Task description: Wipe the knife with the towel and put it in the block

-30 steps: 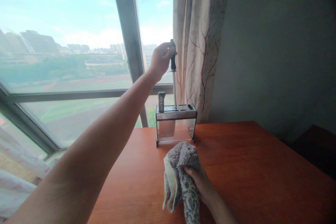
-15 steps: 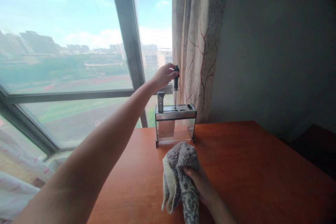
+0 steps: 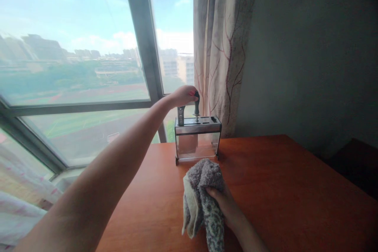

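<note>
My left hand (image 3: 185, 95) reaches far forward, its fingers closed round the top of the black handle of a sharpening steel (image 3: 197, 106). The steel stands upright in the top of a clear-sided knife block (image 3: 198, 129), with its guard just above the metal top. Left of it, a knife with a grey metal handle (image 3: 180, 116) sits in the block; a broad dark shape shows through the clear front. Nearer to me, my right hand (image 3: 223, 201) is closed on a bunched grey towel (image 3: 203, 181), which hangs down in folds in front of the block.
The block stands on a reddish-brown wooden table (image 3: 265, 189), near its far edge. Behind the table are a large window (image 3: 73, 67) with a grey frame and a curtain (image 3: 221, 47) with a branch pattern. A dark wall (image 3: 295, 67) is on the right.
My left hand has moved down with the sharpening steel, whose shaft has sunk into the block until only a short piece shows. My right hand and the towel have stayed in place.
</note>
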`<state>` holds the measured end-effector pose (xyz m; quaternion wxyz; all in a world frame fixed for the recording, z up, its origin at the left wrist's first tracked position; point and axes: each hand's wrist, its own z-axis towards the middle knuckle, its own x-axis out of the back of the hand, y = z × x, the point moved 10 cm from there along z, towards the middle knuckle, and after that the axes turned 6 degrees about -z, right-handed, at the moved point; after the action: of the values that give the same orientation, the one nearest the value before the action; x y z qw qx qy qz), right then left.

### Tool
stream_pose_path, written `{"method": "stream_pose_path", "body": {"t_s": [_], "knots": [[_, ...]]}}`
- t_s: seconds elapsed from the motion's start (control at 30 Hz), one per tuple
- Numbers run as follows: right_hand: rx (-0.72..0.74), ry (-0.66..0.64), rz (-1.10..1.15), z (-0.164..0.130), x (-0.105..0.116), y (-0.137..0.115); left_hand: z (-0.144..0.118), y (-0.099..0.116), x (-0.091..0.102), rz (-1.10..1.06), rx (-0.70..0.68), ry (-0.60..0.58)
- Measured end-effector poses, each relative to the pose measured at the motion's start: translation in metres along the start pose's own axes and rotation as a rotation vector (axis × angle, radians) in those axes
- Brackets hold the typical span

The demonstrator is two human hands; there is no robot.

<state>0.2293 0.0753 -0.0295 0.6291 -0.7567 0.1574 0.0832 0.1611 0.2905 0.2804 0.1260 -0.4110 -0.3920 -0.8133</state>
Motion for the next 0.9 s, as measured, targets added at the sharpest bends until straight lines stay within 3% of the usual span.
{"method": "stream_pose_path", "body": {"t_s": [0.47, 0.63, 0.7, 0.77, 0.83, 0.9], "knots": [[0.003, 0.003, -0.027, -0.001, 0.000, -0.002, 0.002, 0.001, -0.019, 0.180, -0.014, -0.103], [0.003, -0.016, -0.018, 0.000, -0.002, -0.001, 0.004, 0.004, -0.016, 0.242, -0.003, -0.115], [0.014, -0.021, -0.007, 0.000, -0.002, -0.001, -0.003, 0.014, -0.004, 0.281, -0.035, -0.031], [0.012, -0.021, 0.025, -0.001, -0.002, 0.000, -0.022, 0.035, 0.018, 0.307, -0.132, 0.180], [-0.014, -0.025, 0.078, 0.000, -0.003, 0.004, -0.059, 0.056, 0.035, 0.209, -0.236, 0.430], [-0.057, -0.032, 0.156, 0.000, -0.004, 0.009, -0.105, 0.054, 0.038, -0.004, -0.214, 0.636]]}}
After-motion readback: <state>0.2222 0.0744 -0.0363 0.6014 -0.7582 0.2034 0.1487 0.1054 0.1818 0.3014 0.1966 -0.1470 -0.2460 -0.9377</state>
